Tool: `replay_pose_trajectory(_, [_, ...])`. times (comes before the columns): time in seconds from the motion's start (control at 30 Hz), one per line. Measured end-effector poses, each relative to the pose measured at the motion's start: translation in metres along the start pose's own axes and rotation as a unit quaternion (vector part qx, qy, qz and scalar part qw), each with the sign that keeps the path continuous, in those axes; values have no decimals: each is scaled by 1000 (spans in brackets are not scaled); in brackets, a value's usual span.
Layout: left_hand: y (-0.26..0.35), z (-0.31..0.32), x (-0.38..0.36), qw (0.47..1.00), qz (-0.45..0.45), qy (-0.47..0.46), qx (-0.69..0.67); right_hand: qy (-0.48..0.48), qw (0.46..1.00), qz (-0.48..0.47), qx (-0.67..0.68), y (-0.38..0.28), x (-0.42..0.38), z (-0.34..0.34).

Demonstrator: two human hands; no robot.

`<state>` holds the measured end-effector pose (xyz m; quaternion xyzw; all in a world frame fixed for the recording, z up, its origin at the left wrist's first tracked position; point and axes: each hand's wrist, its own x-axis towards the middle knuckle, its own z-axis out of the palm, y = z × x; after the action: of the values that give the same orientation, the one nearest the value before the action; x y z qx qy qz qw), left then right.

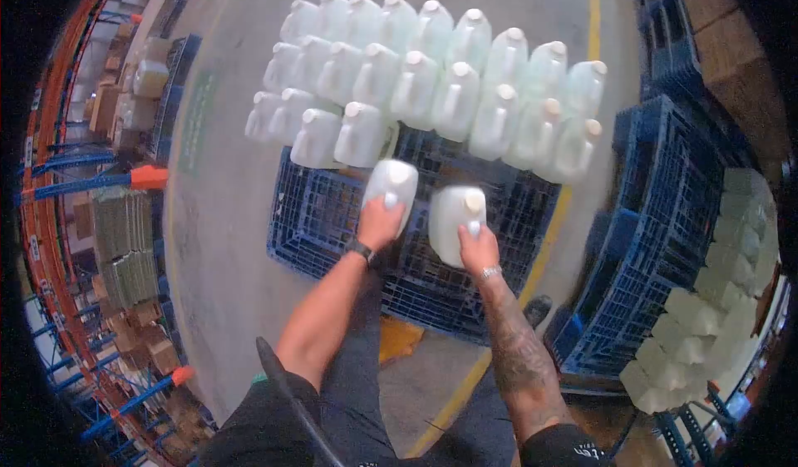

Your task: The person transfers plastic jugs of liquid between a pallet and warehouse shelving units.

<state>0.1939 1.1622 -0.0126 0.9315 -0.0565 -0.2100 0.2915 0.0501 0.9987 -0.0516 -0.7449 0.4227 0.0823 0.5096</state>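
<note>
Both hands are apart, each clamped on a handle. A translucent white jug with a white cap, the left jug (401,186), is gripped by the left hand (381,220); a similar one, the right jug (450,224), is gripped by the right hand (479,249). Both jugs are held side by side over the bare near part of a blue plastic pallet (320,209), a narrow gap between them. Whether either base touches the pallet cannot be told. A dark band (361,251) is worn on the left wrist, a light one (491,272) on the right. Just beyond the held jugs, capped jugs (414,93) are packed in rows: two long rows at the back, a shorter one in front at the left. The front row's nearest jugs are close to the left jug. A yellow floor line (593,10) is seen along the right side of the pallet. Farther right, blue pallets (619,243) are stacked, with pale containers (706,321) grouped beyond. At the far left, orange and blue racking (58,180) is seen, with flat cardboard (125,251) piled near it.
</note>
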Motion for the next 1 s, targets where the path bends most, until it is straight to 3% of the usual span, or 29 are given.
replay_pose_trajectory(0.1, [-19,-15,63,999,25,-15,-19,-9,1000,4,18,-72,44,47])
replay_pose_trajectory(0.17, [-31,1,95,997,38,67,-17,73,996,8,50,-106,72,79])
replay_pose_trajectory(0.33, [-35,20,159,997,46,49,-43,94,992,16,88,-98,135,121])
replay_pose_trajectory(0.43, [-48,22,153,995,31,14,-92,71,992,39,94,-76,133,126])
replay_pose_trajectory(0.5, [-56,24,150,985,111,23,-132,104,992,37,66,-74,134,127])
replay_pose_trajectory(0.57, [-69,16,130,989,83,59,-111,95,989,35,106,-77,135,126])
replay_pose_trajectory(0.6, [-79,6,114,971,37,140,-192,115,989,52,78,-62,145,134])
replay_pose_trajectory(0.63, [-85,-2,105,936,-2,223,-272,156,984,1,85,-67,139,136])
replay_pose_trajectory(0.7, [-168,-6,98,863,-201,241,-397,211,976,-15,51,-91,125,135])
replay_pose_trajectory(0.77, [-211,-24,107,628,-331,281,-646,202,977,-38,61,-87,125,134])
replay_pose_trajectory(0.83, [-249,-32,133,556,-304,181,-752,194,977,-54,67,-81,126,136])
replay_pose_trajectory(0.87, [-253,-23,161,746,-149,189,-621,196,976,-60,65,-80,125,136])
replay_pose_trajectory(0.93, [-243,-5,193,878,16,175,-445,204,975,-64,58,-84,127,135])
replay_pose_trajectory(1.0, [-203,-8,186,751,-59,197,-627,198,976,-45,81,-88,123,135])
